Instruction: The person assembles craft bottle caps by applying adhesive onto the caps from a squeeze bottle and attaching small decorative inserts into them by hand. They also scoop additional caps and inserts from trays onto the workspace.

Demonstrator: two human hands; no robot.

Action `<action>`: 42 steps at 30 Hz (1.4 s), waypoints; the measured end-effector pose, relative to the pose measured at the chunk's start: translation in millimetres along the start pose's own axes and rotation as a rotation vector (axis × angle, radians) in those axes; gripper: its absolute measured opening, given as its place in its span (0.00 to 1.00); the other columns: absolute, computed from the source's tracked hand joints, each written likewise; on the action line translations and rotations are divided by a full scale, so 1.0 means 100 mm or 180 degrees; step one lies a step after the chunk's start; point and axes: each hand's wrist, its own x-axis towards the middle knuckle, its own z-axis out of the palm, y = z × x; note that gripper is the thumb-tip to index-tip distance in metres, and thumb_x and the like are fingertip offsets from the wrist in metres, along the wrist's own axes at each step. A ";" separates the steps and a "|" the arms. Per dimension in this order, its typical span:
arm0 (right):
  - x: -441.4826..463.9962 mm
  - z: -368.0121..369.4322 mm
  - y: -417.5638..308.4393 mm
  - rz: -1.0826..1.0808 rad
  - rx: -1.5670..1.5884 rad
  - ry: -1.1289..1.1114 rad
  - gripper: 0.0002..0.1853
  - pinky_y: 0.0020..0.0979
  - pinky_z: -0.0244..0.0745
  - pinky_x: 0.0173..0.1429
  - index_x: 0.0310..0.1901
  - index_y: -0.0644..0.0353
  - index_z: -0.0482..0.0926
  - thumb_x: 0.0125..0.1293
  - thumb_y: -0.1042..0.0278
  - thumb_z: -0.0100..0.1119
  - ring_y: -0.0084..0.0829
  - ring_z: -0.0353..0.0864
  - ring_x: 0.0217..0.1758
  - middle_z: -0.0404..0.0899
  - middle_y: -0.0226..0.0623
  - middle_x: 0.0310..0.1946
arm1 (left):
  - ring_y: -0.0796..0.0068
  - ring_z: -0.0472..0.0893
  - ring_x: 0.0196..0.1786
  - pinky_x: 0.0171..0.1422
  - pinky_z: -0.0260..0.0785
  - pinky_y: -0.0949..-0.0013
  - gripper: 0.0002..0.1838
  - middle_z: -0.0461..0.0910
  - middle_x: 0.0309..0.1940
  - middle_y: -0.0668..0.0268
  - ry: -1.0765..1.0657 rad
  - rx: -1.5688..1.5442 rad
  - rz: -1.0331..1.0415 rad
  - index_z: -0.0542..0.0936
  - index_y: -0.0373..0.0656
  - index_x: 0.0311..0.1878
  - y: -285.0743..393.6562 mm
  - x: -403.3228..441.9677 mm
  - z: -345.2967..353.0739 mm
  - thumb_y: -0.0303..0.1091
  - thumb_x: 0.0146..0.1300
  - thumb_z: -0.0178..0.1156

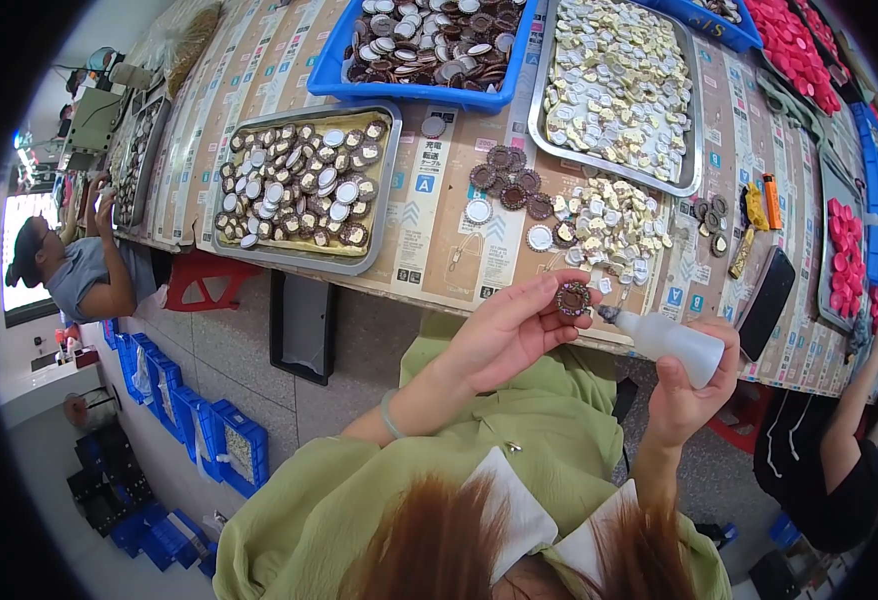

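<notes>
Metal tray, loaded with brown and white discs, is set at the left of the tabletop. Left hand: palm turned partly upward, wrist circled by a pale band; by its grip one brown piece is pinched at the rim between thumb and fingers, held up by the tabletop's near edge. Loose brown discs are grouped beyond, with gold-and-white pieces heaped just to their right. Bottle, translucent white: its dark tip is aimed leftward at the brown piece, just beside it, contact not discernible; its long axis is sloped down rightward to the base. Right hand: the bottle's base end is clasped in its grip, forearm raised from below. Dark phone-like slab is laid farther right.
</notes>
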 end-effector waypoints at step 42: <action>-0.03 -0.06 0.20 0.0614 0.1364 0.0530 0.23 0.35 0.70 0.47 0.50 0.61 0.60 0.53 0.76 0.56 0.40 0.75 0.44 0.69 0.43 0.44 | 0.63 0.71 0.40 0.44 0.65 0.64 0.15 0.73 0.36 0.63 0.1335 0.6436 0.2778 0.74 0.42 0.41 0.18 0.42 -0.26 0.29 0.47 0.60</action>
